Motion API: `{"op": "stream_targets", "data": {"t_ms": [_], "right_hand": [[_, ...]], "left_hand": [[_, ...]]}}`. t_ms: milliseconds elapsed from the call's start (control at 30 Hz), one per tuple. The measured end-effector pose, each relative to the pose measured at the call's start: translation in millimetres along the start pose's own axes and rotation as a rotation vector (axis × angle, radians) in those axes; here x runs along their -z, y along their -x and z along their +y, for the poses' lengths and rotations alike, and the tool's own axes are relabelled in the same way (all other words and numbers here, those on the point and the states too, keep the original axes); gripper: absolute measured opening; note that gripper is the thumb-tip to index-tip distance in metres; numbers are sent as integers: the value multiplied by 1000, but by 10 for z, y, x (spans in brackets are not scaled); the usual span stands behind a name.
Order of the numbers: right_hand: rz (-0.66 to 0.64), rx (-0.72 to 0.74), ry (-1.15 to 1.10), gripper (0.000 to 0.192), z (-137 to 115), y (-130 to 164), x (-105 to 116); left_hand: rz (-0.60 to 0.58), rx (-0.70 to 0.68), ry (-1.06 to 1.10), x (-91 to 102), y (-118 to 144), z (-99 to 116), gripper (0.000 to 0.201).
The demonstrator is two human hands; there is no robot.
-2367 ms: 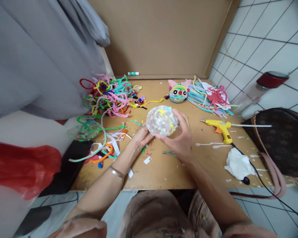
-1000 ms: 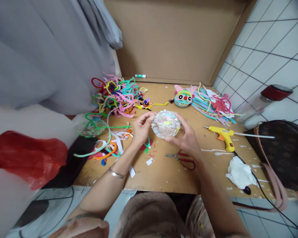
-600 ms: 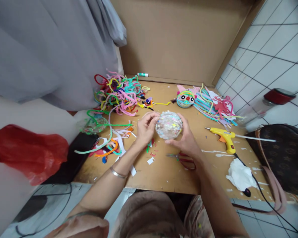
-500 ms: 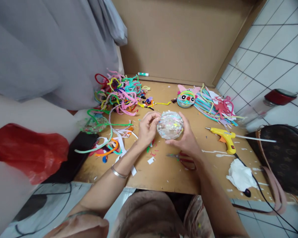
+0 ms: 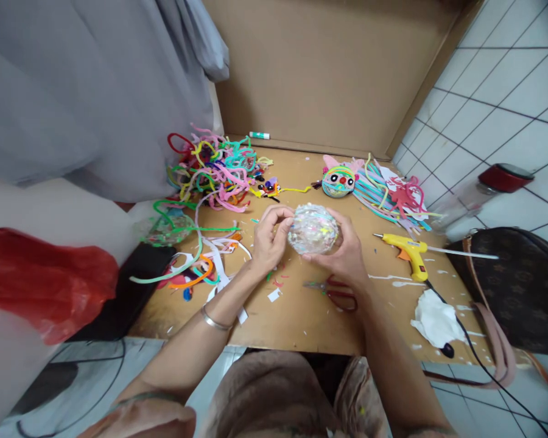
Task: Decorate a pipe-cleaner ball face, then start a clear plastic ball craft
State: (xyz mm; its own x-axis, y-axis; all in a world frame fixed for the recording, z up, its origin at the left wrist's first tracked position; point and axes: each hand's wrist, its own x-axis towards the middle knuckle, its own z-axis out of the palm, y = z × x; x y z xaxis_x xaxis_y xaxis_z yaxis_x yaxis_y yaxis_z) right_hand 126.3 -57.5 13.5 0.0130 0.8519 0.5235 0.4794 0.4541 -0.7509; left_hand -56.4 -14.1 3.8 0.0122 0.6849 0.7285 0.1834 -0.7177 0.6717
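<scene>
Cardboard table [image 5: 296, 316] bears scissors [image 5: 335, 291] (glue gun [image 5: 404, 248] too).

The ball [image 5: 313, 229] has a glossy, crinkled clear-film skin over coloured flecks, the table [image 5: 301, 316] is matt brown board, the pipe cleaners [image 5: 219, 170] are fuzzy, and the glue gun [image 5: 408, 248] is smooth yellow plastic.

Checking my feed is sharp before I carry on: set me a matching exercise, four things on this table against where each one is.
Things:
1. glitter ball
2. glue gun
3. scissors
4. pipe cleaner pile

Places:
A. far left of the table
B. flat on the table, below the right wrist
C. held between both hands
D. right of the hands, nozzle pointing left

Pairs: 1-C, 2-D, 3-B, 4-A
</scene>
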Motion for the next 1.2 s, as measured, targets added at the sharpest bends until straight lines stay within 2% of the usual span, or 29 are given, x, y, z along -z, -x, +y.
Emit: {"op": "stream_targets", "data": {"t_ms": [267, 500, 800, 1033, 1200], "right_hand": [[-89, -79, -106, 99, 15, -4, -26], [-57, -58, -69, 110, 27, 11, -22], [-81, 13, -8, 92, 16, 4, 11], [-29, 169, 266, 78, 44, 29, -59], [-7, 218, 342, 70, 47, 65, -71]], "left_hand": [[55, -95, -93, -14, 19, 30, 17], [35, 82, 16, -51, 53, 19, 22], [-3, 229, 131, -62, 62, 24, 28], [0, 309, 125, -50, 59, -51, 27], [-11, 365, 108, -57, 43, -53, 24]]}}
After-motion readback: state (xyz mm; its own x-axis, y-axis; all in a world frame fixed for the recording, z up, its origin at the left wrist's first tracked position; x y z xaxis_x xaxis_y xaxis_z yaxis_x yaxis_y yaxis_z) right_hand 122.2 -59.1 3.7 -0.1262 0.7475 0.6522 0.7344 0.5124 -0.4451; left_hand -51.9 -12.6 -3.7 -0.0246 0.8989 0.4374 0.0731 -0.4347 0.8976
